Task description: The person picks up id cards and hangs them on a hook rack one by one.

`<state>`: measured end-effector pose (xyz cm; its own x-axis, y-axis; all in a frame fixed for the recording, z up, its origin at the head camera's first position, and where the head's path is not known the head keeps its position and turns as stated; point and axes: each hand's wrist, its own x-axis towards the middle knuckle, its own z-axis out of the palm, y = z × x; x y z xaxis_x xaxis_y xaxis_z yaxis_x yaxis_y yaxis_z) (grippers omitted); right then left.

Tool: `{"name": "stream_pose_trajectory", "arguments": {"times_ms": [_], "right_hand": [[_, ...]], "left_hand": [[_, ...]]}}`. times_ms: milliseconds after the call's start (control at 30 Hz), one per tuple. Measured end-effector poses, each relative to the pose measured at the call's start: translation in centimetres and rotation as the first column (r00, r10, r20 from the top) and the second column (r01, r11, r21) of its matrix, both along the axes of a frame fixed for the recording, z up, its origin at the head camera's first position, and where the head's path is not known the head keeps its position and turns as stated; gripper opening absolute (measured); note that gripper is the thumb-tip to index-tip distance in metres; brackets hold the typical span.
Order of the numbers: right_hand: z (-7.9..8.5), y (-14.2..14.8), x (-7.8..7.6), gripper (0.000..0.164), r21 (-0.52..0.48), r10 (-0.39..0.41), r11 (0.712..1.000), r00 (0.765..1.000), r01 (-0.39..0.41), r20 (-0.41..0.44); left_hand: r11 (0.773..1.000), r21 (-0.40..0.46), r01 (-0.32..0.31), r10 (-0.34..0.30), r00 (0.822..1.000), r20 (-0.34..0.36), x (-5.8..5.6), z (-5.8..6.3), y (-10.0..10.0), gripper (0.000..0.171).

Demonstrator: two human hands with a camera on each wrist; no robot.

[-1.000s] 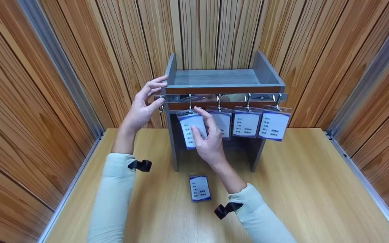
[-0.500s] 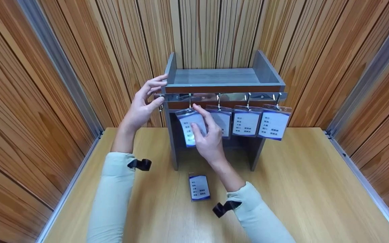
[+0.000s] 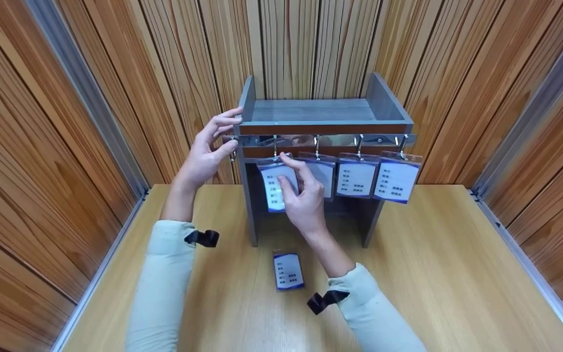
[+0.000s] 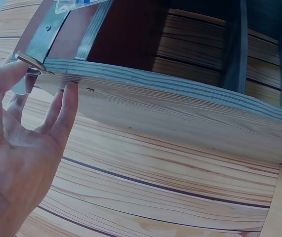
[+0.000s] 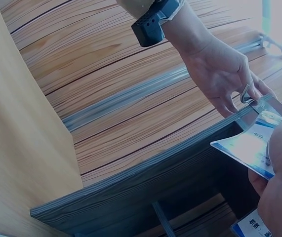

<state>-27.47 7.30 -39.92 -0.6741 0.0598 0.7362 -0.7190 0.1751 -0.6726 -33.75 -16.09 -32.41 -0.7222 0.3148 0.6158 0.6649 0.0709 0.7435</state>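
A grey wooden rack (image 3: 311, 123) carries a metal rail (image 3: 293, 141) with hooks along its front. My right hand (image 3: 306, 208) pinches the leftmost hanging ID badge (image 3: 272, 190), its thumb on the printed face and its index fingertip near the top edge. That badge, in a clear holder, sits under a hook. My left hand (image 3: 205, 159) rests its fingers on the rack's left side, the thumb at the rail's left end. In the left wrist view, a bare hook (image 4: 30, 61) lies beside that thumb.
More ID badges hang to the right, a partly covered one (image 3: 325, 178), a middle one (image 3: 357, 177) and an end one (image 3: 397, 178). Another badge (image 3: 289, 272) lies on the wooden table (image 3: 232, 303) before the rack. Wood-panelled walls (image 3: 174, 73) stand behind and beside it.
The badge in my right hand has swung a little, tilting and then hanging straighter, with its lower edge slightly higher. My left hand stays in place.
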Motion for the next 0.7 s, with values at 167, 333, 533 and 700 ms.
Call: {"name": "stream_pose_trajectory", "arguments": {"times_ms": [167,333,533,700], "right_hand": [[0.26,-0.18,-0.01,0.037,-0.018,-0.027,0.999,0.999,0.028,0.016],[0.27,-0.34,-0.37,0.040,-0.018,-0.053,0.998,0.997,0.054,0.064],[-0.25,-0.11,-0.61,0.041,0.002,-0.036,0.999,0.996,0.036,0.078],[-0.58,0.03,-0.59,0.045,0.016,-0.015,1.000,0.997,0.014,0.082]], "left_hand": [[1.000,0.001,-0.002,0.002,1.000,0.001,0.03,0.07,0.01,0.038],[1.000,0.011,0.007,-0.007,1.000,-0.006,-0.08,0.09,0.08,0.038],[1.000,0.000,0.009,-0.009,1.000,0.000,-0.01,0.04,0.06,0.038],[1.000,-0.001,0.008,-0.008,1.000,-0.004,-0.02,0.01,-0.07,0.038]]}}
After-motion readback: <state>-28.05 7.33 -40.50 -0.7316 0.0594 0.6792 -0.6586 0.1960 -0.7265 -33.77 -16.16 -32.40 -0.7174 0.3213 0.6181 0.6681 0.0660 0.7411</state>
